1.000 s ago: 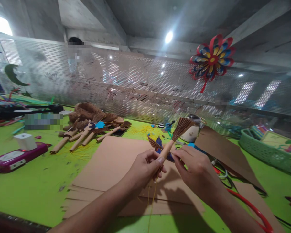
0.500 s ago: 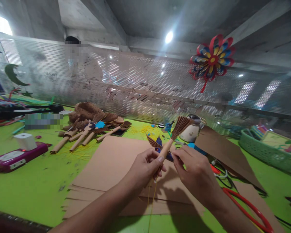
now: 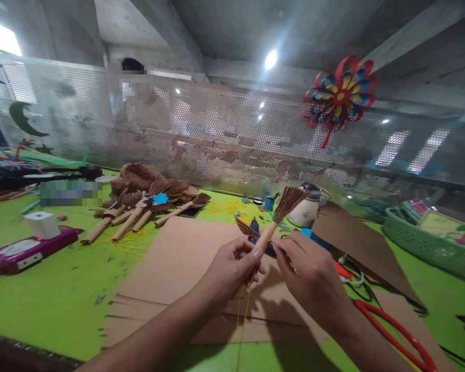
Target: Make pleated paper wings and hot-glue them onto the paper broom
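Observation:
My left hand is wrapped round a rolled brown paper tube, which tilts up to the right. Its upper end opens into a pleated dark brown paper fan. Yellow thread hangs down below the left hand. Close against the tube's right side, my right hand is closed in a pinch; what lies between its fingertips is too small to make out. Behind the tube shows part of a dark blue object with a pointed tip. Under both hands lies a stack of brown paper sheets.
Several similar paper tubes are piled at back left. A purple power strip lies far left. Red handles, a white jar and a green basket are on the right. A perforated screen stands behind.
My hands and the paper tube stay almost in the same place. Behind the screen, a person has shifted slightly to the right.

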{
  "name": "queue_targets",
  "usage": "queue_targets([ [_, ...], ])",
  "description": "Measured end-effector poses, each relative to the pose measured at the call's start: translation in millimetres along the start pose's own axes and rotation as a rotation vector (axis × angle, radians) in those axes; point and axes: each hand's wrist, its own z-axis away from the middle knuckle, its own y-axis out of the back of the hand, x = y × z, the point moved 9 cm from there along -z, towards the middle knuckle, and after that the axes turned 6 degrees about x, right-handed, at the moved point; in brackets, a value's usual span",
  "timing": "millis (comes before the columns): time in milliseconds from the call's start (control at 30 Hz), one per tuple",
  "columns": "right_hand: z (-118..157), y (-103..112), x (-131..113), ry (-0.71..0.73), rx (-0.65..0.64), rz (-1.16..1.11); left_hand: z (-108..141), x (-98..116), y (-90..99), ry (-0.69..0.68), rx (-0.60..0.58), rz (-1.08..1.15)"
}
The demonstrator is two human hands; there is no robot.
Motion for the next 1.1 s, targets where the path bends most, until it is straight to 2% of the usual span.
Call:
queue_targets([
  [333,-2.2,7.9,0.6,-0.074,-0.009,-0.009,-2.7,-11.5,-0.4,0.09,-0.047,0.1],
  [433,-4.8,22.3,0.2,-0.076,0.089,-0.016,-3.5,-13.9,0.4,0.108,-0.042,0.123],
  [633,-7.2,66.9,5.4,-0.151,0.357,0.009,-5.1,-15.3,-0.3,0.107,-0.081,0.215],
  [767,-1.5,84.2,32.7,-0.289,0.49,-0.011,-4.4,-13.9,-0.5,0.123,-0.1,0.266],
  [833,3.5,77.6,58.2,-0.356,0.493,-0.007,-3.9,-11.0,-0.9,0.113,-0.108,0.293],
  [900,8.8,55.6,86.9,-0.402,0.409,0.006,-3.5,-9.5,-1.1,0.114,-0.108,0.314],
  [1000,18.9,-7.3,118.4,-0.397,0.076,0.024,-4.0,-8.2,-1.0,0.112,-0.103,0.315],
  [1033,23.6,-32.5,120.9,-0.352,-0.075,0.052,-4.6,-7.5,-0.4,0.102,-0.098,0.308],
  [1100,32.5,-66.4,120.2,-0.294,-0.209,0.051,-6.5,-5.7,2.0,0.071,-0.082,0.281],
])
